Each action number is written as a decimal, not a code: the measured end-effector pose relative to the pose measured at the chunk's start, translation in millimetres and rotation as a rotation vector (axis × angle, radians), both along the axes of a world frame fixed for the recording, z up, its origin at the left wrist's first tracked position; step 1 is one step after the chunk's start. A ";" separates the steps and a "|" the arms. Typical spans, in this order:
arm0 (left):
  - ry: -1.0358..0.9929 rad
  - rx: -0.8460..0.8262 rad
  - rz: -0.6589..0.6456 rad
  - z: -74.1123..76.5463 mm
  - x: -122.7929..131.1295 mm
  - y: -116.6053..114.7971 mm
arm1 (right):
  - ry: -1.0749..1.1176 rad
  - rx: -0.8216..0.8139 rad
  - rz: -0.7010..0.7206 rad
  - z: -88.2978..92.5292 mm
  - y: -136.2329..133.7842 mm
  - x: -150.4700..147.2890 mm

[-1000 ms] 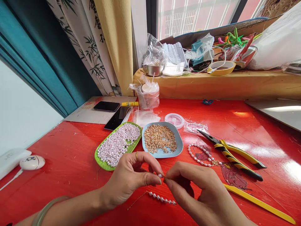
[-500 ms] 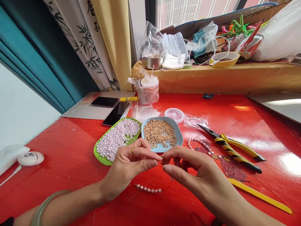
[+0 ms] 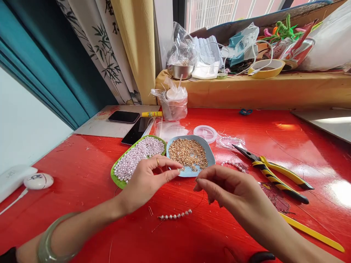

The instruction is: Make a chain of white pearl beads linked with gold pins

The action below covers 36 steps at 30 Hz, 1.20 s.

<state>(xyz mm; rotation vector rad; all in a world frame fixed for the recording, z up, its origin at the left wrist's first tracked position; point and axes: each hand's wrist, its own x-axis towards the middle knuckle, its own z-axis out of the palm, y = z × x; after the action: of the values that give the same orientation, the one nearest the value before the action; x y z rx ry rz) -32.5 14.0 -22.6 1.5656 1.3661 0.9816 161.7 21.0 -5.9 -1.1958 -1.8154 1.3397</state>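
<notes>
My left hand (image 3: 149, 179) reaches to the near edge of the blue dish (image 3: 210, 157) of small gold beads, thumb and forefinger pinched at its rim on something too small to name. My right hand (image 3: 227, 190) hovers beside it, fingertips pinched on a thin thread that runs down to a short strand of pearls (image 3: 174, 216) lying on the red table (image 3: 82, 175). A green tray (image 3: 116, 178) heaped with pearls sits just left of the blue dish.
Yellow-handled pliers (image 3: 274, 178) and a yellow strip (image 3: 312, 232) lie to the right, with a pearl loop (image 3: 233, 165) by them. Two phones (image 3: 124, 117), a glue stick (image 3: 151, 114), a thread spool (image 3: 205, 132) and a bagged cup (image 3: 173, 104) stand behind. A mouse (image 3: 38, 181) is far left.
My hands have parted: the left moved up to the blue dish's edge, the right stayed near the middle. The pearl strand now lies on the table below them.
</notes>
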 end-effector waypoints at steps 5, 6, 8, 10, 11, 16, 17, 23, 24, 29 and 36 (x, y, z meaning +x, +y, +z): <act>0.403 0.237 -0.007 -5.5 -13.8 22.7 | 0.077 -0.027 -0.127 -0.2 9.0 4.9; 0.472 0.265 -0.027 -5.9 -15.0 25.7 | 0.088 -0.024 -0.147 0.2 10.0 5.4; 0.611 0.288 -0.092 -4.6 -14.9 30.4 | 0.105 -0.017 -0.176 1.4 11.3 5.8; 0.741 0.283 -0.170 -0.7 -11.6 33.8 | 0.110 -0.014 -0.193 2.3 11.9 5.8; 0.800 0.276 -0.205 1.8 -9.1 35.4 | 0.109 -0.009 -0.199 2.5 12.1 5.8; 0.968 0.200 -0.277 11.3 4.2 43.1 | 0.091 0.016 -0.200 1.8 13.5 5.8; 0.979 0.192 -0.282 11.2 5.8 44.3 | 0.081 0.018 -0.196 1.8 13.9 5.9; 0.967 0.176 -0.262 2.3 5.9 48.2 | 0.054 0.002 -0.171 1.4 15.5 5.8; 0.964 0.170 -0.252 1.0 5.5 48.2 | 0.051 0.000 -0.171 1.2 15.5 5.8; 0.932 0.156 -0.246 -0.2 4.6 48.3 | 0.062 -0.002 -0.184 0.8 14.8 7.1; 0.885 0.126 -0.180 3.6 6.7 46.9 | 0.034 0.035 -0.172 0.8 16.2 7.0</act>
<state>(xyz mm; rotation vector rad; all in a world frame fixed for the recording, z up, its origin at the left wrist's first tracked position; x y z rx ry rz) -25.8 60.9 -19.0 2.3123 1.6956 0.2372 168.7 37.2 -5.1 -1.2720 -1.6644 1.2192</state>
